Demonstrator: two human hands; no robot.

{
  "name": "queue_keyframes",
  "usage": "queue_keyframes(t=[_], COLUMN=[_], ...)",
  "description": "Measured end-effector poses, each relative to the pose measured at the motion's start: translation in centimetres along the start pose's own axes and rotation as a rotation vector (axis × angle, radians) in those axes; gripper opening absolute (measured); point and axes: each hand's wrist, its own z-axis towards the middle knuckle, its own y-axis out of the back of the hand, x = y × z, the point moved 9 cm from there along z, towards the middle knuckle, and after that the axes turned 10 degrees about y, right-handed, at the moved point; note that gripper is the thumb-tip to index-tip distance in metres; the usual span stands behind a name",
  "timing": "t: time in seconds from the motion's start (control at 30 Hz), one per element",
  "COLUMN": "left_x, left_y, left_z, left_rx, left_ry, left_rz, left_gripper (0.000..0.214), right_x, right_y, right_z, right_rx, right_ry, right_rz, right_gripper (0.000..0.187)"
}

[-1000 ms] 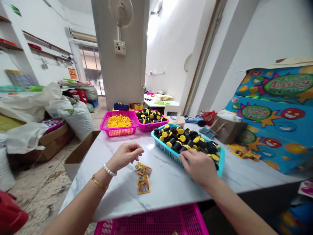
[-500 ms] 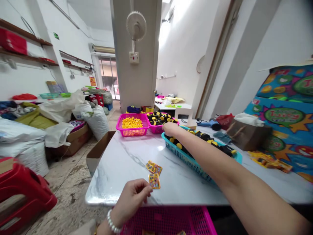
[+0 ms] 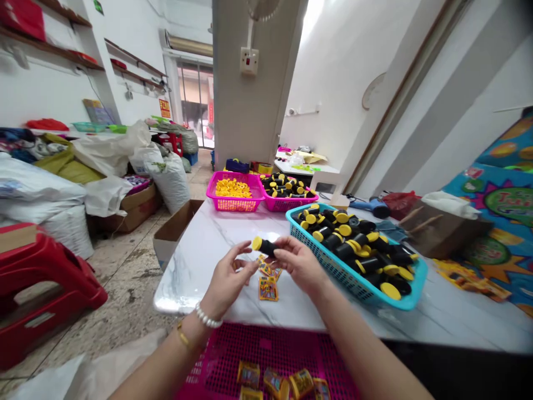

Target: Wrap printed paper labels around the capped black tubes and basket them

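Observation:
My right hand (image 3: 296,262) holds a small black tube with a yellow cap (image 3: 263,245) above the white marble table (image 3: 200,261). My left hand (image 3: 228,279) is right beside it, fingers curled toward the yellow cap end, touching or almost touching it. Under both hands lie two small orange-yellow packets (image 3: 268,280) on the tabletop. To the right stands a turquoise basket (image 3: 353,283) full of the same black tubes with yellow caps.
Two pink baskets sit at the table's far end, one with yellow caps (image 3: 234,190), one with black tubes (image 3: 289,189). A pink basket (image 3: 275,361) with wrapped packets is below the near edge. A red stool (image 3: 37,283), sacks and boxes stand left.
My right hand has come back from the far end of the turquoise basket with a black tube. My left hand rose from the table edge to meet it.

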Motion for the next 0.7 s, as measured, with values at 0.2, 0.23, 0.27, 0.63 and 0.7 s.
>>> queue_keyframes(t=[0.2,0.23,0.27,0.63,0.7], left_x=[-0.4,-0.2,0.1,0.0,0.1], left_y=[-1.3,-1.6,-1.8,0.0,1.1], left_z=[0.3,0.2,0.0,-1.3,-2.0], left_rx=[0.039,0.069,0.104,0.031,-0.020], left_ry=[-0.145,-0.143,-0.127,-0.087,-0.122], left_rz=[0.199,0.227,0.243,0.347,0.432], left_gripper=[0.030,0.029,0.029,0.054,0.054], right_x=[-1.0,-0.3,0.3,1.6,0.9], right_y=[-1.3,-1.4,-1.5,-5.5,-6.6], right_z=[-3.2,-3.4,-3.6,-4.8,-4.6], right_rx=[0.113,0.142,0.181,0.187,0.246], right_ry=[0.126,0.176,0.218,0.577,0.584], right_rz=[-0.390,-0.474,-0.535,-0.818,-0.865], right_gripper=[0.025,0.033,0.042,0.046,0.042])
